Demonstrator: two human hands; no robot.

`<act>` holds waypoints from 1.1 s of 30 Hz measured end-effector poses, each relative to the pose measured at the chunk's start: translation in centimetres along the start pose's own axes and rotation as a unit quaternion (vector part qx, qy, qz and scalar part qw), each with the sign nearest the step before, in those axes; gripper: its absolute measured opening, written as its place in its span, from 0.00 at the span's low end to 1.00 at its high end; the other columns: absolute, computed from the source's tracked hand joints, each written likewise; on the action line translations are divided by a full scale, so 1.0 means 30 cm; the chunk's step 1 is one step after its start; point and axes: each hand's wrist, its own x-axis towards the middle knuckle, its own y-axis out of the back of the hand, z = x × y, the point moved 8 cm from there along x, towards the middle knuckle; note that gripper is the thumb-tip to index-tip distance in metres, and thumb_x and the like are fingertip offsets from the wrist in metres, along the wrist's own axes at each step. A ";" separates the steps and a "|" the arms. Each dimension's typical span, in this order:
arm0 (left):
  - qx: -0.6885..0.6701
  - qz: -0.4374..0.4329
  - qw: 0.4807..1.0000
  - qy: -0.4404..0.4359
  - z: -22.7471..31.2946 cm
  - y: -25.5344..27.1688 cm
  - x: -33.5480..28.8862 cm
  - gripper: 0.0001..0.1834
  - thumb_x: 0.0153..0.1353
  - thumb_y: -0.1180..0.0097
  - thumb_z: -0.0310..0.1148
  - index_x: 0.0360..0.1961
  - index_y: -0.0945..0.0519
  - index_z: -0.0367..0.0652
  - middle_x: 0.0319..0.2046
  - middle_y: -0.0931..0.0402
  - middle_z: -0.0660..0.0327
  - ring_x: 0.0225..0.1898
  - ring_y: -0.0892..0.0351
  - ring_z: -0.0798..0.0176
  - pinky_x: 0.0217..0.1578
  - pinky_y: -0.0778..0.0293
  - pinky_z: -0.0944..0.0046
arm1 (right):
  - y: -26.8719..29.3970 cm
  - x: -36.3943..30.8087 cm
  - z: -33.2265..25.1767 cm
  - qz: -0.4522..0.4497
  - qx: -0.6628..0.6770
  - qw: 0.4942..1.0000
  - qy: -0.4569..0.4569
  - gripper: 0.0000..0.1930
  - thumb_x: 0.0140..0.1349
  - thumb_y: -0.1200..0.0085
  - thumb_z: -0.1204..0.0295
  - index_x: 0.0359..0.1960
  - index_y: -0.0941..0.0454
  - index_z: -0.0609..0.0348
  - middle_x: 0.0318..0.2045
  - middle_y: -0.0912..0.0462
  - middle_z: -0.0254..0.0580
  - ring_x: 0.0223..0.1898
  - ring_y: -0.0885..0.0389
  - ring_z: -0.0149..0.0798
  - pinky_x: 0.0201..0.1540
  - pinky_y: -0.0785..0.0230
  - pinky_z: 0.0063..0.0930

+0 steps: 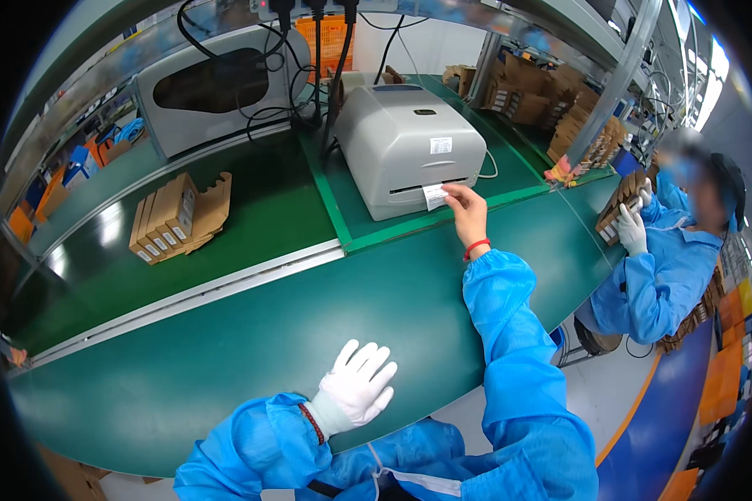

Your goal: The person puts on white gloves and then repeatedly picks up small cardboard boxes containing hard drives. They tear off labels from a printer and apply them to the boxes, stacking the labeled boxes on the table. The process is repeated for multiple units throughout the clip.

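Note:
My right hand (468,212), bare and with a red band at the wrist, reaches out to the front of a grey label printer (405,134). Its thumb and fingers pinch a small white printed label (434,197) at the printer's slot. Whether the label is still attached inside the slot cannot be made out. My left hand (358,387) wears a white glove and rests over the near part of the green table (251,334), fingers spread, holding nothing. Both forearms are in blue sleeves.
Several flat brown cardboard boxes (165,219) lie on the green conveyor belt (83,275) at left. Behind stands a grey machine (213,92) with a dark window; black cables hang beside it. At right a person in blue (660,267) holds brown boxes (618,209) in white gloves.

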 end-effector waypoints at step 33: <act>-0.075 -0.076 0.994 0.021 -0.071 -0.090 -0.037 0.23 0.49 0.48 0.42 0.48 0.26 0.50 0.53 0.35 0.53 0.57 0.38 0.54 0.59 0.46 0.45 | -0.446 -0.668 -0.240 -0.413 0.177 0.834 -0.320 0.04 0.57 0.45 0.76 0.31 0.26 0.63 0.22 0.24 0.31 0.21 0.31 0.18 0.23 0.39 0.13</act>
